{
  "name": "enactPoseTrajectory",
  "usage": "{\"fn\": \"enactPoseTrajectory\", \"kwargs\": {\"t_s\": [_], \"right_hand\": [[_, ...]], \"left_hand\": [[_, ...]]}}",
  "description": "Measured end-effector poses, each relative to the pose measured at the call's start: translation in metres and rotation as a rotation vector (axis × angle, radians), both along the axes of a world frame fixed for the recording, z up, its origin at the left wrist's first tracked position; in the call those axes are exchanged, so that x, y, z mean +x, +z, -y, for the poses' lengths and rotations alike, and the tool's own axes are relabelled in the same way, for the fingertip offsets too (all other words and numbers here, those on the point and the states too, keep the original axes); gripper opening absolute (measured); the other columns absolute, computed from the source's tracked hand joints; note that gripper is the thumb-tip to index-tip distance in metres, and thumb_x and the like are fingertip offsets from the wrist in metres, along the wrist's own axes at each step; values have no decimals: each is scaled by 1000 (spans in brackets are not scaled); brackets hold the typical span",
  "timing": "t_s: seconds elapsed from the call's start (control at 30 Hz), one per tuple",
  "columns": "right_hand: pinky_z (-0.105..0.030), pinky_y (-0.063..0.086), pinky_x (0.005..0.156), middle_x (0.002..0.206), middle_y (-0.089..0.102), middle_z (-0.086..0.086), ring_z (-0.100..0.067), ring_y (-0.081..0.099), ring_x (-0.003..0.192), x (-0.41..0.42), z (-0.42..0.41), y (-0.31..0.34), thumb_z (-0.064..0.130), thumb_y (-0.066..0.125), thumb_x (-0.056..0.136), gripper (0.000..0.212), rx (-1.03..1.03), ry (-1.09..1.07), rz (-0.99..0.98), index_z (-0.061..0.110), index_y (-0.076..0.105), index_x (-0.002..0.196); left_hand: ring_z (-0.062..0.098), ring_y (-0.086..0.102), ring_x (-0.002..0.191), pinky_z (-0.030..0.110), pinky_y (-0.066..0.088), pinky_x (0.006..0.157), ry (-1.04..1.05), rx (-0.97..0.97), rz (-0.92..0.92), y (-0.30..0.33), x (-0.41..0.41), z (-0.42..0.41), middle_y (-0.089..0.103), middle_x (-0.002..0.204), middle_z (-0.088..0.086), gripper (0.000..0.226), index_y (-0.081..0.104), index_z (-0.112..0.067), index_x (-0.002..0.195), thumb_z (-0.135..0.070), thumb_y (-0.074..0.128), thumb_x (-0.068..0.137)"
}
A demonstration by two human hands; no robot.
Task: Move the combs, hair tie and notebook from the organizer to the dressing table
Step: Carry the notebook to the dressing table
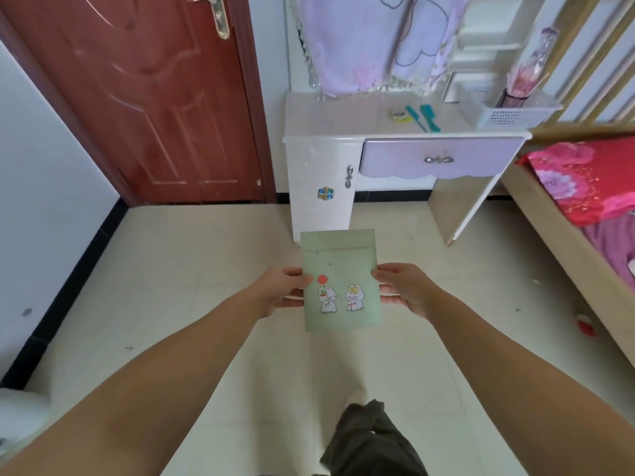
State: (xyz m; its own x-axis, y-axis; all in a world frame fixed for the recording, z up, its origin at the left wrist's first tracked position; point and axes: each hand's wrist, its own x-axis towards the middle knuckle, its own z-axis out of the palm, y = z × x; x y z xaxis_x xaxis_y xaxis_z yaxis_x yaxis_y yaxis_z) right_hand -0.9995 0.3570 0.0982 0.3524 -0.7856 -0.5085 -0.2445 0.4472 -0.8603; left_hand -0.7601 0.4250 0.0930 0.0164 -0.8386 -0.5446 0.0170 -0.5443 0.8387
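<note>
I hold a pale green notebook (342,280) with two cartoon rabbits on its cover, out in front of me above the floor. My left hand (281,292) grips its left edge and my right hand (403,290) grips its right edge. Ahead stands the white dressing table (326,118) with a lilac drawer. On its top lie two teal combs (424,117) side by side, and just left of them a small yellowish hair tie (399,115). A white perforated organizer basket (508,115) sits on the table's right end.
A red-brown door (154,97) is shut at the left. A bed (584,207) with red and pink bedding runs along the right. A cloth-draped mirror (374,39) stands behind the table. Pale floor tiles (192,255) lie between me and the table.
</note>
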Motion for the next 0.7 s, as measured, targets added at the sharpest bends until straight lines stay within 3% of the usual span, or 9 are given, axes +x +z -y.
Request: {"fn": "enactPoseTrajectory", "kwargs": {"t_s": [0.1,0.4,0.63,0.7], "right_hand": [[-29,55,73,96,72,-6,-16,69,82,0,92,-10,12,56,91,15,-35,-25,-18,12,66,102],[-18,54,54,87,73,0,-9,69,71,21,360,1,13,56,91,17,-42,14,-83,11,68,104],[-20,49,52,81,70,0,-12,66,68,57,533,-20,17,55,92,21,-94,-24,-211,11,67,108],[-26,53,58,86,70,-5,-18,66,73,69,583,-27,15,55,91,23,-101,-72,-212,7,66,110]], "left_hand": [[11,69,75,23,55,65,-14,-7,-2,-6,-3,95,72,88,-2,13,68,-18,95,-14,59,86],[14,69,80,28,56,68,103,18,13,-3,9,348,73,90,2,16,67,-10,100,-16,59,86],[14,69,75,24,55,58,109,28,61,-21,36,528,71,86,3,7,66,-13,87,-13,59,87],[12,69,71,24,55,54,116,9,84,-27,45,586,71,84,4,7,64,-12,84,-12,58,87]]}}
